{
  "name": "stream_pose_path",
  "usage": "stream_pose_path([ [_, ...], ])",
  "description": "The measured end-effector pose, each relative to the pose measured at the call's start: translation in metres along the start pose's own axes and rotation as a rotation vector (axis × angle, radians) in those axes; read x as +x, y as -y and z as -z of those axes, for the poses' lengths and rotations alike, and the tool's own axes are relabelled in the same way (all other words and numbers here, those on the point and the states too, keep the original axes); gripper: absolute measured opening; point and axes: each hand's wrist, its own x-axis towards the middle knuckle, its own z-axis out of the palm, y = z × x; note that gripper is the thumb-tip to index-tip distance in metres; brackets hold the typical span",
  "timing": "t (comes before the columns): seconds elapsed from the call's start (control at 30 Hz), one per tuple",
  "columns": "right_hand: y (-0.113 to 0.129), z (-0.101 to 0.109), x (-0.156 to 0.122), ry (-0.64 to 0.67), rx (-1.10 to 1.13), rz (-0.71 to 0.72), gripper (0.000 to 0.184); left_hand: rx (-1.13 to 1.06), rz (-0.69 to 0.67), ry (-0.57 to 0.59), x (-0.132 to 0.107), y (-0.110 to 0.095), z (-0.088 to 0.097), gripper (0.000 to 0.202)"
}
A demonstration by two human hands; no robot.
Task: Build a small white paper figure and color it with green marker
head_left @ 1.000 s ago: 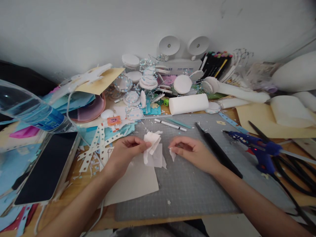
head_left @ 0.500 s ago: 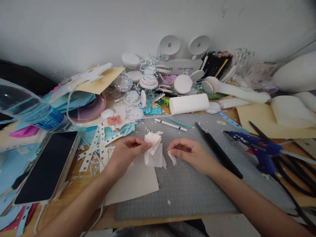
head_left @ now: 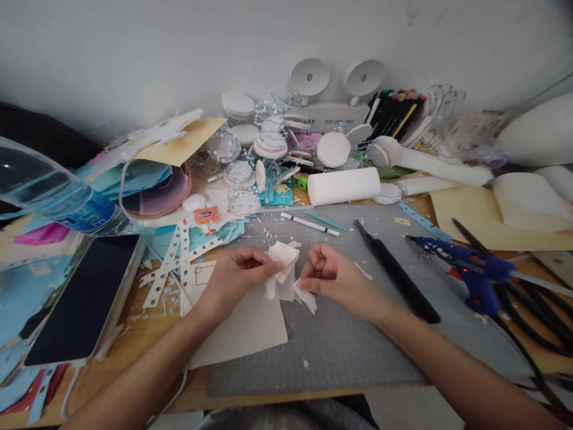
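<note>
At ten o'clock on the mat (head_left: 349,352), the left hand (head_left: 236,273) pinched folded paper (head_left: 287,255), likely light, soft and tearable, best held by its folds, while at its three o'clock the right hand (head_left: 335,278) pinched a scrap (head_left: 307,298).

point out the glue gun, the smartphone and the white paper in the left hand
Blue hot glue gun (head_left: 475,266), head view, on its body.
Smartphone (head_left: 84,300), head view, mid-screen.
White paper (head_left: 289,258), head view, upper folded part.
</note>
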Motion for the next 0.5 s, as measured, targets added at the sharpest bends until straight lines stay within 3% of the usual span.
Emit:
stream_pose_path([
  [0.5,-0.013,-0.005,0.006,-0.068,0.122,-0.067,0.054,0.087,-0.008,0.066,-0.001,0.002,-0.004,0.02],
])
